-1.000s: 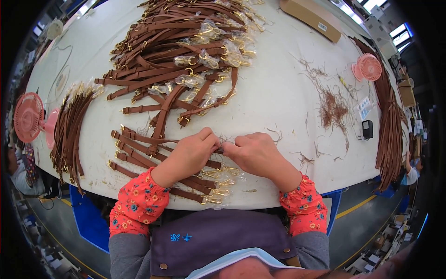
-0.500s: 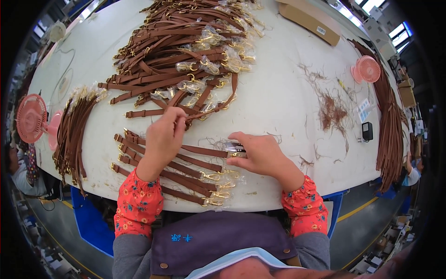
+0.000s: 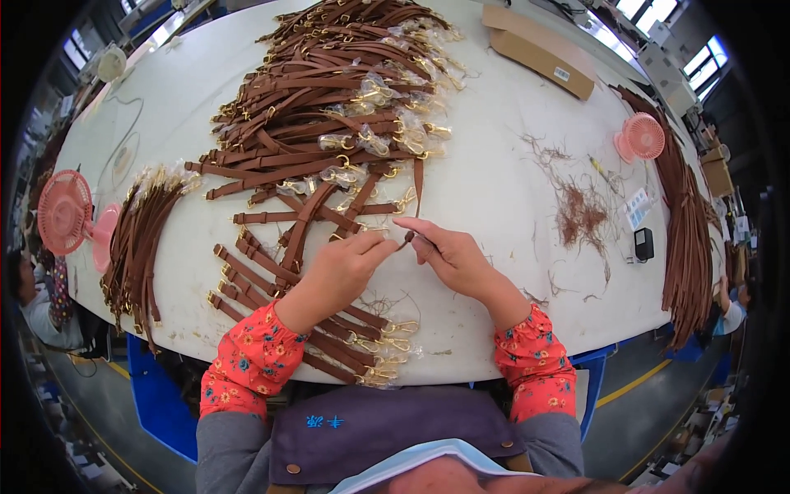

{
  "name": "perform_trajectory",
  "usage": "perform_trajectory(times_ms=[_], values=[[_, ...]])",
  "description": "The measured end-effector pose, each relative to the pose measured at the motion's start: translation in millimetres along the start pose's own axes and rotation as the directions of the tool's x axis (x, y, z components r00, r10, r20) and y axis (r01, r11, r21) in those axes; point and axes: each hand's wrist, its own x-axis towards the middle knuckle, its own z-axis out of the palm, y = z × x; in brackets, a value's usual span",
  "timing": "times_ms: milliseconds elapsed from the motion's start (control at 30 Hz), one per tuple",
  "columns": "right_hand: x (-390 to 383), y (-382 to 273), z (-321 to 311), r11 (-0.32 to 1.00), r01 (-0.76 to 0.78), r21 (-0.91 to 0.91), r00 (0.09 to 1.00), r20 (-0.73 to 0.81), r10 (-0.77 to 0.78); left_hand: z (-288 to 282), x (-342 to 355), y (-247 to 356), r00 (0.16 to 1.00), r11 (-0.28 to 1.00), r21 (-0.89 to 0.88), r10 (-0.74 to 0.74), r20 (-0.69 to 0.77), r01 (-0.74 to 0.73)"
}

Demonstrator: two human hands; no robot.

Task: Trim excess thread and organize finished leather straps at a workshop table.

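My left hand (image 3: 341,267) and my right hand (image 3: 448,251) meet fingertip to fingertip over the white table (image 3: 494,181). Together they pinch the near end of one brown leather strap (image 3: 417,185), which runs away from me toward the big pile of brown straps with gold clasps in clear wrap (image 3: 329,99). Under my left forearm lies a row of sorted straps (image 3: 247,267), their gold clasps pointing to the table's front edge. I cannot tell whether my right hand also holds a small tool.
A bundle of straps (image 3: 140,239) lies at the left beside a pink fan (image 3: 66,210). On the right are loose brown thread scraps (image 3: 580,210), a small black device (image 3: 643,243), another pink fan (image 3: 642,136), straps draped over the edge (image 3: 687,239) and a cardboard box (image 3: 539,49).
My left hand reached out to the pile, then came back with a strap. Both hands have moved farther from the front edge and now hold the strap's end between them.
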Motion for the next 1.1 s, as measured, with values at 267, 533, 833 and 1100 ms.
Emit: perform_trajectory(times_ms=[267,533,833,1100], values=[[0.5,18.9,-15.1,0.958,-0.019,-0.285,0.987,0.149,0.064,-70.9,-21.2,35.7,0.841,0.804,-0.594,0.300,0.450,0.032],[-21.1,13.1,-17.8,0.919,-0.013,-0.393,0.982,0.166,0.085,-123.8,-50.0,-47.3,0.919,0.902,0.219,-0.391,0.056,0.371],[-32.4,9.0,0.2,0.890,-0.049,-0.453,0.985,0.126,0.119,-11.3,-8.7,0.6,0.993,0.999,-0.015,-0.048,0.111,0.050],[-40.5,2.2,-26.0,0.910,-0.067,-0.408,0.981,0.139,0.135,6.6,8.2,-20.0,0.925,0.866,-0.380,-0.207,0.317,0.324]])
